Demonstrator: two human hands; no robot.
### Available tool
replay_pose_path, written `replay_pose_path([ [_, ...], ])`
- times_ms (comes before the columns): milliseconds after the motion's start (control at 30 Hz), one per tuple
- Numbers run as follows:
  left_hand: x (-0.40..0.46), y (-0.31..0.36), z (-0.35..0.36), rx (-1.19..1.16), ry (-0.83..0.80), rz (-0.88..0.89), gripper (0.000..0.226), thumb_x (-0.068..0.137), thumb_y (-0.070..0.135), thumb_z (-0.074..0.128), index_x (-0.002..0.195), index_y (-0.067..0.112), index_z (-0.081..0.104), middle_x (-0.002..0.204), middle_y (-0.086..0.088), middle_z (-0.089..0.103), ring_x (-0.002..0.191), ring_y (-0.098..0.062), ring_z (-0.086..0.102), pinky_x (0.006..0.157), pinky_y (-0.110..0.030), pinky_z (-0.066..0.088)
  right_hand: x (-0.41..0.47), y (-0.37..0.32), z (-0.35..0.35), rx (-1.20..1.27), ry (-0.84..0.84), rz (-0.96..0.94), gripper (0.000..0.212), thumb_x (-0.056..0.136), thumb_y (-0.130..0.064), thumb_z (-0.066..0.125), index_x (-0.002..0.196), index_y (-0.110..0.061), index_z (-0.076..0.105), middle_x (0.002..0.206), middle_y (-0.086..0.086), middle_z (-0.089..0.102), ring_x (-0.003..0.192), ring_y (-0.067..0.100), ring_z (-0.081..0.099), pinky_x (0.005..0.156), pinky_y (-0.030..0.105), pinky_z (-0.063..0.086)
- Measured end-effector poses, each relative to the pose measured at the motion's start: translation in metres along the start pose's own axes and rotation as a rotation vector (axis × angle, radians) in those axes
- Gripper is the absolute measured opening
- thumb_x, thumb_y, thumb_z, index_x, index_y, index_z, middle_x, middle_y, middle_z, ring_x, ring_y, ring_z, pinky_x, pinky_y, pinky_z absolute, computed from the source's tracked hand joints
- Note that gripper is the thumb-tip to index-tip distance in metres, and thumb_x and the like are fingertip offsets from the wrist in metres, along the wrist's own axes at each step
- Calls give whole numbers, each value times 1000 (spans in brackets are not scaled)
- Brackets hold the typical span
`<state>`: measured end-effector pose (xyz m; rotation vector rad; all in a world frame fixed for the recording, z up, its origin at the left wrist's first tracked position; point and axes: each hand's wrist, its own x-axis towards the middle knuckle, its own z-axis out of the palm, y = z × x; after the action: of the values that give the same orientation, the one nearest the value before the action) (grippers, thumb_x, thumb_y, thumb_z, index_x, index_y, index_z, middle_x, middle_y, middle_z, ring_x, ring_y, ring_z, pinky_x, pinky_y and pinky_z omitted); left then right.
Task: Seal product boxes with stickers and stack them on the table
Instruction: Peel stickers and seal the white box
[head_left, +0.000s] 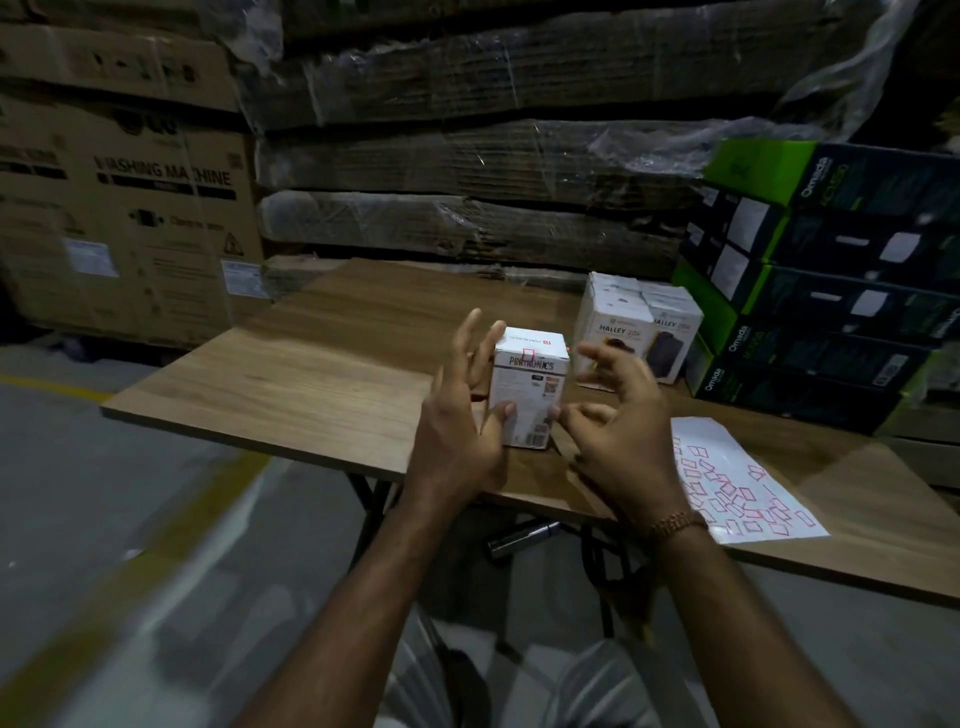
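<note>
A small white product box (527, 387) stands upright on the wooden table (322, 374), with a red-edged sticker (528, 355) over its top front edge. My left hand (457, 410) is at the box's left side, fingers spread and nearly straight, thumb near the lower front. My right hand (618, 415) hovers just right of the box, fingers loosely bent and blurred, holding nothing. A white sheet of red-edged stickers (737, 483) lies on the table to the right.
Two white boxes (639, 327) stand side by side behind the right hand. Black-and-green cartons (821, 291) are stacked at the right. Large brown cartons (124, 208) and wrapped cardboard stacks (467, 156) rise behind the table. Grey floor lies to the left.
</note>
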<state>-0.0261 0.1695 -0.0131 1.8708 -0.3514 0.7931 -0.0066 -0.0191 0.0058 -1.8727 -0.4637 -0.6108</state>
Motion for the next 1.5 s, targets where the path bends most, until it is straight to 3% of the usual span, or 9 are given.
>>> replay_pose_path([
  [167,-2,-5,3,16,20,-78,99,94,13,80,169,31,18,168,11,39,137,3,53,94,-24,61,-10,15,6,-82,-54,62,47,93,-18,80,133,-28,58,137,-8,63,119,5,64,84,20,62],
  [300,2,-3,2,10,-2,-238,52,94,23,81,137,23,52,134,10,64,124,-9,66,78,-19,63,-11,16,8,-94,-81,87,45,94,-20,79,128,-30,52,136,-7,66,124,8,65,88,25,63],
  [400,3,-4,1,-44,6,-315,35,94,27,81,116,23,55,120,9,66,113,-7,68,70,-27,66,-12,13,9,-82,-122,71,50,94,-17,78,132,-28,48,140,-3,64,124,7,64,84,16,60],
  [633,8,-7,-5,-193,33,-396,28,97,39,77,121,28,66,116,8,74,105,-7,74,78,-37,68,-17,11,7,-239,-119,-88,84,85,-38,86,156,-27,44,144,-8,53,123,3,58,94,27,60],
  [833,7,5,-14,-393,-78,-502,38,102,45,67,133,25,72,121,0,74,104,-9,74,70,-26,64,-13,14,7,-264,-116,-21,88,84,-32,89,159,-20,45,142,-6,51,129,8,51,107,35,55],
  [1033,5,5,-14,-427,-84,-493,38,103,50,63,134,30,74,129,0,71,105,-13,74,72,-27,62,-16,7,8,-273,-11,-9,66,94,-58,69,147,-23,52,131,-2,67,111,8,61,92,33,60],
  [1167,3,0,-14,-321,-62,-375,45,95,56,70,134,33,74,128,6,72,113,-4,70,80,-23,60,-20,1,8,-242,-6,2,77,89,-74,53,148,-24,50,134,-1,68,114,9,63,90,33,62],
  [1333,2,1,-14,-305,-35,-360,52,86,69,69,123,33,73,125,7,69,113,-2,67,69,-22,61,-16,12,12,-340,-52,-105,79,87,-38,85,154,-16,49,139,2,64,120,15,61,97,34,58],
  [1500,1,1,-14,-301,-60,-404,74,76,94,59,120,35,70,120,6,75,112,-17,74,75,-37,67,-18,11,11,-396,59,-185,55,101,-32,71,150,-10,55,125,6,66,108,16,62,89,35,58],
])
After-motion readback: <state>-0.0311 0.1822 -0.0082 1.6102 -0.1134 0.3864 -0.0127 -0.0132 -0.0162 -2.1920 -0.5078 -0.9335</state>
